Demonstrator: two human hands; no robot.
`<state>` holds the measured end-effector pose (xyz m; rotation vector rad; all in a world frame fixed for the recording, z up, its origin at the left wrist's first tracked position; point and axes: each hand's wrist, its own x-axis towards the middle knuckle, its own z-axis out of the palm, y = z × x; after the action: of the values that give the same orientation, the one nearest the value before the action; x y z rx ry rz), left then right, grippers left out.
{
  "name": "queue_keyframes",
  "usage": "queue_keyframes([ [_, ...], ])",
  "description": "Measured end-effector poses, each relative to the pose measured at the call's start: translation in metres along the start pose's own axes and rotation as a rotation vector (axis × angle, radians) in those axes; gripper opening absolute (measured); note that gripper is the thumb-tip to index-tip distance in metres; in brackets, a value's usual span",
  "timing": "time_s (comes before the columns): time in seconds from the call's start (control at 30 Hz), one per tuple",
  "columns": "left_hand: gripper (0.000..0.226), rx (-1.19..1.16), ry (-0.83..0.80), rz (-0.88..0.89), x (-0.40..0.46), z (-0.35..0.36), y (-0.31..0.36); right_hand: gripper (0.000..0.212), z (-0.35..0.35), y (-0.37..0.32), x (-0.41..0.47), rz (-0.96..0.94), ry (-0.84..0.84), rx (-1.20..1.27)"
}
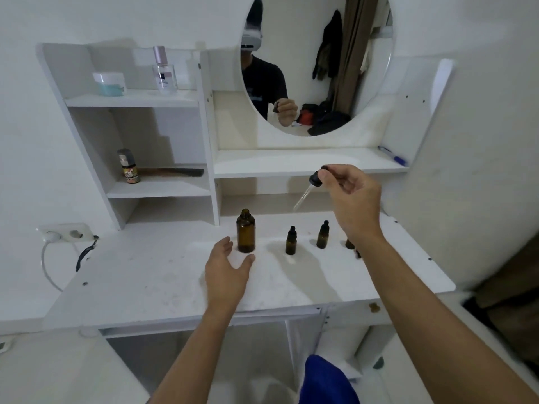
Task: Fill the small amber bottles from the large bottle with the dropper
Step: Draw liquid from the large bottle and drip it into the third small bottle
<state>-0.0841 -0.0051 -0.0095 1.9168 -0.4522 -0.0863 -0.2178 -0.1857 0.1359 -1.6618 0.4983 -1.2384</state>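
The large amber bottle stands uncapped on the white desk top. To its right stand two small amber bottles with black dropper caps, and a third small bottle is mostly hidden behind my right wrist. My right hand holds the dropper by its black bulb above the small bottles, the glass tube slanting down to the left. My left hand hovers open just in front of the large bottle, apart from it.
A round mirror hangs above a low shelf with a blue pen. Left shelves hold a jar, a perfume bottle, a small bottle and a comb. A wall socket with cables sits at the left.
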Motion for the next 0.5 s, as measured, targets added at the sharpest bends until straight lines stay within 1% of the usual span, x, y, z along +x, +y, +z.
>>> queue_keyframes([
  [0.03, 0.066, 0.002, 0.023, 0.000, -0.015, 0.005, 0.003, 0.011, -0.012, 0.004, -0.002, 0.007, 0.012, -0.019],
  [0.1, 0.061, 0.011, -0.007, 0.001, -0.046, 0.020, 0.012, 0.008, -0.034, 0.013, -0.005, 0.019, 0.034, -0.059],
  [0.17, 0.058, -0.002, -0.094, 0.030, -0.070, 0.041, 0.021, 0.008, -0.055, 0.021, -0.009, 0.037, 0.057, -0.076],
  [0.23, 0.057, -0.013, -0.187, 0.095, -0.085, 0.066, 0.032, 0.011, -0.075, 0.027, -0.011, 0.042, 0.085, -0.097],
  [0.37, 0.059, -0.012, -0.365, 0.191, -0.094, 0.113, 0.055, 0.008, -0.106, 0.033, -0.015, 0.038, 0.126, -0.127],
  [0.5, 0.068, -0.019, -0.451, 0.225, -0.079, 0.149, 0.072, 0.007, -0.125, 0.043, -0.014, 0.055, 0.156, -0.147],
])
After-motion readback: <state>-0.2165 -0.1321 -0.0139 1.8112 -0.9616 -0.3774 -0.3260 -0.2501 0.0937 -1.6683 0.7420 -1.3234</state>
